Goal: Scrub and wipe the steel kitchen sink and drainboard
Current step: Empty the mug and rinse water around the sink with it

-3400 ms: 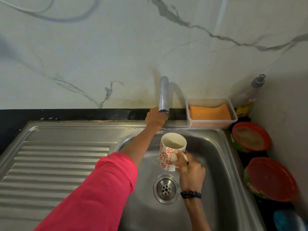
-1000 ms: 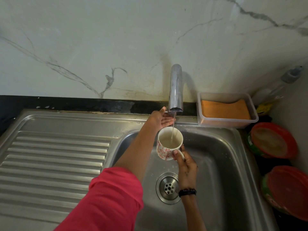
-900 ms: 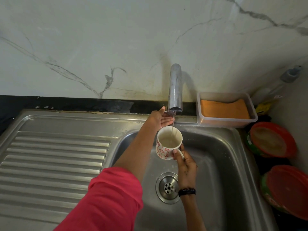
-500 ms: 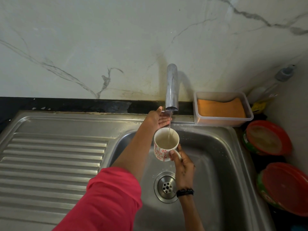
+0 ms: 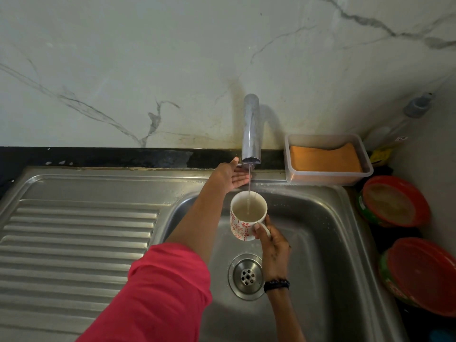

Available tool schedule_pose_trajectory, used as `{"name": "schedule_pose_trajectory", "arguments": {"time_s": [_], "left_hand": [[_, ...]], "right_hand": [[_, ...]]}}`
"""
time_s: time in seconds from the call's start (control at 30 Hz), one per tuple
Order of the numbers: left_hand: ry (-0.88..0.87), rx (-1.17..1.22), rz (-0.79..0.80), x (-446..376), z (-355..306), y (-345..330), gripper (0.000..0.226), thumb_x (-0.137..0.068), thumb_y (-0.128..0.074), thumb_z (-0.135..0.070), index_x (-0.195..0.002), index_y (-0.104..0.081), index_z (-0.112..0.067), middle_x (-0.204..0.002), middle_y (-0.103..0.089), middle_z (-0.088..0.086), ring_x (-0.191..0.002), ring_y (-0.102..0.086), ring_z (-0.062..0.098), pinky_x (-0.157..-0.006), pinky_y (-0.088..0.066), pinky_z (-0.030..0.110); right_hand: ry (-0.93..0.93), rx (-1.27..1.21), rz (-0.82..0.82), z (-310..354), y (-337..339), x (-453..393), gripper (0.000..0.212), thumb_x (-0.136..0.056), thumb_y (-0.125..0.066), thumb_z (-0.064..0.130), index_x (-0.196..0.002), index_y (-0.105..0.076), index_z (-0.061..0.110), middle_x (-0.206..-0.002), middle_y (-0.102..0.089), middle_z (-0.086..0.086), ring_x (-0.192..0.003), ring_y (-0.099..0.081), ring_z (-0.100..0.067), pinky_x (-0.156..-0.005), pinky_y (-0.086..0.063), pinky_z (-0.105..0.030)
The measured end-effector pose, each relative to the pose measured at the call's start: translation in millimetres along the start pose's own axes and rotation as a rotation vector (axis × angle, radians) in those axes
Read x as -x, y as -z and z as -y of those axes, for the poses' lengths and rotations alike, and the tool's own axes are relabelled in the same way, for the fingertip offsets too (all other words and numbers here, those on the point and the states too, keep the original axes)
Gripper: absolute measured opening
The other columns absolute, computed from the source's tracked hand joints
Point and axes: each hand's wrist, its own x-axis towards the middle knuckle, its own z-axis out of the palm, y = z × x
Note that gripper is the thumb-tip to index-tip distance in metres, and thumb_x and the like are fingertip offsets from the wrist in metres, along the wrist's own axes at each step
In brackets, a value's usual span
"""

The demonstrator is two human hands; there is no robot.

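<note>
A white mug with red flowers (image 5: 243,222) is held by its handle in the right hand (image 5: 272,245), whose fingers are curled round that handle, above the basin of the steel sink (image 5: 318,233). A thin stream of water (image 5: 249,178) is seen falling from the chrome tap (image 5: 251,129) into the mug, which is partly filled with cloudy water. The left hand (image 5: 230,175) is stretched out at the foot of the tap with its fingers straight and spread; what it touches there is hidden. The left arm is covered by a pink sleeve (image 5: 160,294). The drain strainer (image 5: 247,276) is set in the basin floor below the mug. The ribbed drainboard (image 5: 76,245) is joined to the sink on the left. An orange sponge (image 5: 324,161) is kept in a clear plastic tub (image 5: 366,156) at the back right corner, and two red-lidded containers (image 5: 394,201) are placed on the dark desk (image 5: 370,233) beside the sink.
</note>
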Motion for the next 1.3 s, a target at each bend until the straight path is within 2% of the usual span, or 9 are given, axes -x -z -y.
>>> {"name": "schedule_pose_trajectory", "arguments": {"time_s": [0.17, 0.3, 0.43, 0.6, 0.73, 0.8, 0.93, 1.1, 1.3], "left_hand": [[-0.004, -0.004, -0.008, -0.5, 0.3, 0.7, 0.036, -0.100, -0.037, -0.022, -0.116, -0.051, 0.007, -0.123, -0.056, 0.026, -0.114, -0.056, 0.033, -0.093, -0.047, 0.038], [-0.008, -0.011, -0.009, -1.1, 0.7, 0.4, 0.040, -0.100, -0.037, -0.023, -0.121, -0.049, 0.008, -0.123, -0.056, 0.026, -0.114, -0.056, 0.033, -0.093, -0.047, 0.038], [-0.011, -0.003, -0.006, -0.4, 1.1, 0.4, 0.039, -0.100, -0.037, -0.023, -0.122, -0.049, 0.008, -0.124, -0.056, 0.026, -0.115, -0.056, 0.033, -0.095, -0.046, 0.039], [-0.015, 0.002, -0.005, -0.5, 2.0, 0.4, 0.040, -0.100, -0.036, -0.022, -0.123, -0.047, 0.008, -0.124, -0.055, 0.026, -0.115, -0.055, 0.034, -0.097, -0.046, 0.040], [-0.019, -0.001, -0.008, -1.1, 2.4, 0.4, 0.039, -0.100, -0.036, -0.023, -0.123, -0.047, 0.007, -0.124, -0.056, 0.026, -0.115, -0.056, 0.034, -0.096, -0.046, 0.040], [-0.016, 0.000, -0.005, -1.6, 2.6, 0.7, 0.040, -0.100, -0.036, -0.023, -0.123, -0.047, 0.008, -0.124, -0.056, 0.026, -0.115, -0.055, 0.034, -0.096, -0.046, 0.040], [-0.010, 0.008, -0.006, -2.9, 2.2, 1.4, 0.039, -0.100, -0.036, -0.023, -0.122, -0.048, 0.007, -0.124, -0.056, 0.026, -0.115, -0.056, 0.033, -0.093, -0.047, 0.039], [-0.006, 0.006, -0.011, -2.9, 3.0, 0.9, 0.040, -0.100, -0.036, -0.023, -0.124, -0.048, 0.007, -0.124, -0.056, 0.025, -0.115, -0.056, 0.033, -0.092, -0.046, 0.038], [-0.015, -0.048, -0.019, -4.0, 4.1, 0.9, 0.042, -0.101, -0.034, -0.024, -0.122, -0.049, 0.008, -0.125, -0.056, 0.024, -0.116, -0.055, 0.032, -0.097, -0.044, 0.039]], "right_hand": [[-0.019, 0.011, -0.005, -4.1, 2.7, -1.4, 0.044, -0.081, -0.062, 0.037, -0.120, -0.064, 0.017, -0.116, -0.067, -0.002, -0.110, -0.060, -0.015, -0.091, -0.050, -0.031], [-0.020, -0.022, -0.011, -3.7, 4.4, -1.0, 0.042, -0.080, -0.063, 0.032, -0.118, -0.065, 0.014, -0.116, -0.067, -0.003, -0.110, -0.060, -0.017, -0.087, -0.049, -0.024], [-0.022, -0.052, -0.011, -1.6, 7.0, 0.1, 0.030, -0.087, -0.063, 0.020, -0.116, -0.066, 0.014, -0.113, -0.068, -0.001, -0.109, -0.060, -0.017, -0.092, -0.050, -0.032], [-0.001, -0.100, -0.007, 6.8, 7.2, 2.6, 0.017, -0.087, -0.061, 0.012, -0.093, -0.070, 0.025, -0.111, -0.069, -0.003, -0.107, -0.061, -0.016, -0.089, -0.049, -0.028], [0.010, -0.119, -0.020, 6.2, 7.9, 2.0, 0.016, -0.087, -0.060, 0.008, -0.085, -0.069, 0.021, -0.110, -0.069, -0.008, -0.107, -0.061, -0.020, -0.089, -0.049, -0.032], [0.008, -0.120, -0.015, 1.0, 8.8, 0.4, 0.010, -0.087, -0.061, 0.012, -0.091, -0.071, 0.015, -0.113, -0.068, -0.007, -0.109, -0.060, -0.021, -0.090, -0.049, -0.035], [-0.001, -0.105, -0.031, -4.0, 9.3, -0.8, 0.032, -0.086, -0.064, 0.017, -0.116, -0.065, 0.008, -0.109, -0.070, -0.001, -0.109, -0.061, -0.020, -0.093, -0.050, -0.037], [-0.016, -0.079, -0.020, -3.2, 9.2, -0.4, 0.029, -0.087, -0.063, 0.016, -0.115, -0.066, 0.009, -0.112, -0.069, -0.004, -0.110, -0.061, -0.019, -0.097, -0.049, -0.043], [-0.004, -0.077, -0.016, -0.1, 6.8, 0.8, 0.029, -0.087, -0.062, 0.015, -0.115, -0.066, 0.007, -0.116, -0.067, -0.003, -0.111, -0.060, -0.018, -0.095, -0.050, -0.040]]}}
